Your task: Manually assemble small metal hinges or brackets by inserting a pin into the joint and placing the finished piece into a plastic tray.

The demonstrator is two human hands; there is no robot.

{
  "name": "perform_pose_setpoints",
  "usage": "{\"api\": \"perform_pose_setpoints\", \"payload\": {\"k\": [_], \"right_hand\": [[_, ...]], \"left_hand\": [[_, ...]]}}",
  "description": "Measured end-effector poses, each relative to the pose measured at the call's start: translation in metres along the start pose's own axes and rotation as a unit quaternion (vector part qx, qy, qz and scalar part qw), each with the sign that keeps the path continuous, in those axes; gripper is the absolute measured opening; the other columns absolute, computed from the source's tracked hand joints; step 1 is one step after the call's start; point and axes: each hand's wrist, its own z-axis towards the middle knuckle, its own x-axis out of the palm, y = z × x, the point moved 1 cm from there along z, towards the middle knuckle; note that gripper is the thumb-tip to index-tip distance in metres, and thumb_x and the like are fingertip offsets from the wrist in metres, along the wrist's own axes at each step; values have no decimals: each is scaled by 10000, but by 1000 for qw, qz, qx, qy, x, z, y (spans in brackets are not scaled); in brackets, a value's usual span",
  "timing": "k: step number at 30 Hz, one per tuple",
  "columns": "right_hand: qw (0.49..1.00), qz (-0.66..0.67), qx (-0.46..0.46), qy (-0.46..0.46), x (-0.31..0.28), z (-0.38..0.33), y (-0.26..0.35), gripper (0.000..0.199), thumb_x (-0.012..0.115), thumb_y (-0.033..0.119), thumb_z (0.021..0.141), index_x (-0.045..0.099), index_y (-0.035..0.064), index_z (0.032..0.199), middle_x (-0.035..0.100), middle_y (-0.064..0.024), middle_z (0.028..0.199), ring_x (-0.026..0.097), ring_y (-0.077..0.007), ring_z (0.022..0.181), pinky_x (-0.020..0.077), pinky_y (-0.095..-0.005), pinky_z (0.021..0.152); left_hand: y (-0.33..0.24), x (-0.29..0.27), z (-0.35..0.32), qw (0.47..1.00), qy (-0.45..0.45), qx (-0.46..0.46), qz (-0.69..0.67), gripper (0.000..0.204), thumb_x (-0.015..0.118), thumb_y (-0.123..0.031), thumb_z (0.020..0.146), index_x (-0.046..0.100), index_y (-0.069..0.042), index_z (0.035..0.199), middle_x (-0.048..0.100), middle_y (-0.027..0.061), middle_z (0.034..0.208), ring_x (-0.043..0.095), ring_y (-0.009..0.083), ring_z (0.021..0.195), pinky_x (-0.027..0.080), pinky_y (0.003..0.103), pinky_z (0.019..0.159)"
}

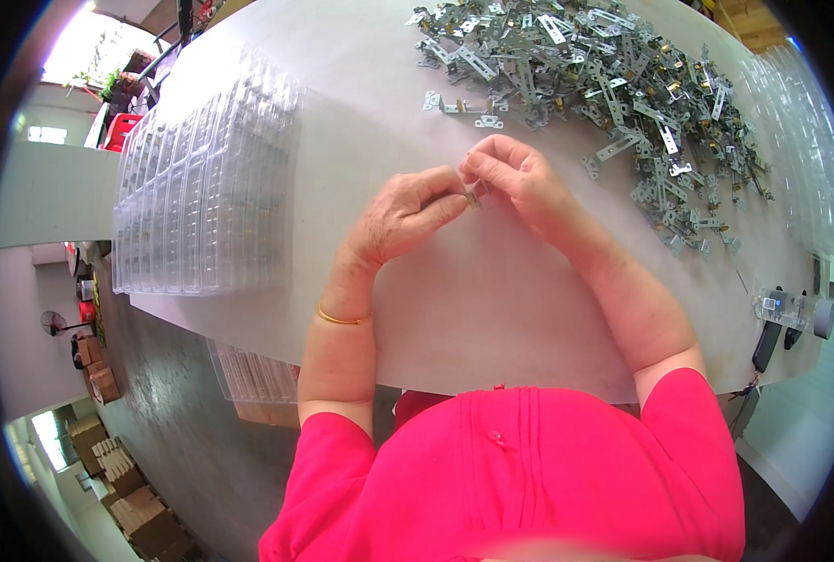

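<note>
My left hand (406,217) and my right hand (528,185) meet over the middle of the table, thumbs and fingers pinched together. Between their fingertips is a small metal part (474,199), brassy and silvery; most of it is hidden by the fingers. Beyond the hands lie loose metal brackets (456,107) at the near edge of a large heap of silver stamped metal brackets (614,80). Some pieces in the heap have brass-coloured bits. A gold bangle (340,320) circles my left wrist.
A tall stack of clear plastic trays (206,183) stands on the left of the white table (361,122). More clear plastic trays (796,140) are at the far right. A clear bottle (784,311) lies near the right edge, beside a black tool (766,347). Cardboard boxes (145,515) sit on the floor.
</note>
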Motion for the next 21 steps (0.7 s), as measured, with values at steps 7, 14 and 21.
{"api": "perform_pose_setpoints", "payload": {"k": [7, 14, 21], "right_hand": [[983, -39, -165, -68, 1, -5, 13, 107, 596, 153, 1018, 636, 59, 984, 644, -20, 1027, 584, -95, 934, 480, -256, 843], [916, -278, -290, 4, 2, -7, 15, 36, 649, 57, 969, 626, 33, 983, 631, -45, 1106, 581, -154, 1069, 456, -305, 947], [948, -171, -269, 3, 4, -5, 7, 30, 624, 49, 985, 620, 22, 996, 634, -59, 1064, 598, -153, 976, 471, -283, 897]], "left_hand": [[12, -6, 3, 982, -45, -99, -154, 244, 626, -263, 952, 671, -34, 882, 499, -49, 686, 427, 53, 604, 343, 228, 538], [18, -10, 5, 966, -55, -105, -229, 279, 624, -295, 962, 670, -33, 878, 486, -48, 675, 408, 39, 591, 323, 218, 523], [18, -14, 5, 936, 8, -137, -326, 343, 543, -310, 992, 685, 1, 1020, 609, 39, 758, 545, 118, 598, 414, 250, 542]]}}
